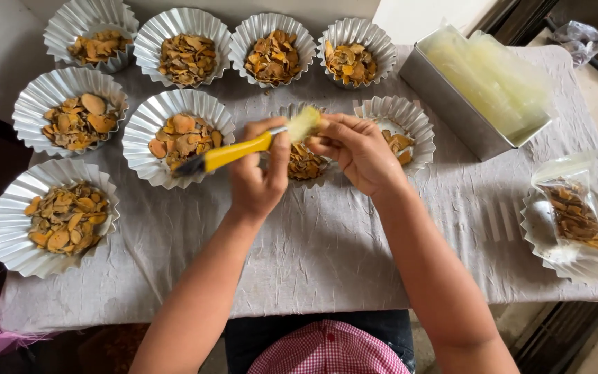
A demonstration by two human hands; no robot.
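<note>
Two hands work a yellow-handled brush over fluted foil cups of dried slices.

The left hand (257, 176) has its fingers (279, 156) closed round the yellow handle of the brush (233, 154), whose dark end points away from them toward the person's left, while the pale bristles sit right at the fingers of the right hand (358, 152), which pinch shut on the bristle tuft. Directly beneath both sets of fingers stands a foil cup (306, 166) of orange-brown dried slices, mostly hidden by them; another cup (410, 118) lies just beyond the right fingers. More filled cups (178, 125) spread out past the left fingers on the cloth-covered worktop (327, 256). Well off from the right fingers stand a metal tin of clear bags (475, 90) and a cup holding a filled bag (576, 215).
</note>
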